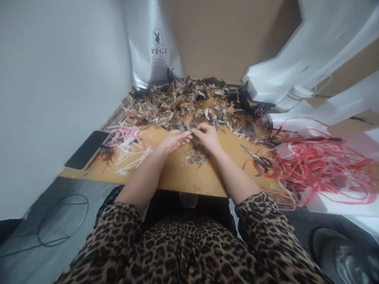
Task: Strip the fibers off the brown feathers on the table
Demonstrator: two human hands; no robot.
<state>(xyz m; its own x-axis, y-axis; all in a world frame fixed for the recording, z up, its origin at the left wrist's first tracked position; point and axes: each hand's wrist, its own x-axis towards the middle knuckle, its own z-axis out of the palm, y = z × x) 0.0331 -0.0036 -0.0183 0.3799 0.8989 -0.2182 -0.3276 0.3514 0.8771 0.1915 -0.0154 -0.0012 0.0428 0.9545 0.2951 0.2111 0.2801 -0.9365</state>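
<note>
Both hands meet over the middle of the table, at the near edge of a large heap of brown, black and white feathers (pixel 177 106). My left hand (pixel 177 141) is closed in a pinch on the pale quill end of a brown feather (pixel 187 119). Close against it, my right hand (pixel 206 136) pinches at the same spot, its thumb and forefinger touching the feather's base. The fingertips cover most of what lies between them. Just below the hands, a small scatter of grey feather fluff (pixel 195 158) lies on the table (pixel 189 179).
A phone (pixel 88 150) lies at the table's left edge, beside pink and white strips (pixel 126 136). Scissors (pixel 259 157) rest to the right, near a tangle of red plastic ribbon (pixel 322 167). A silvery bag (pixel 160 67) stands behind the feathers. A black cable (pixel 85 205) loops across the floor.
</note>
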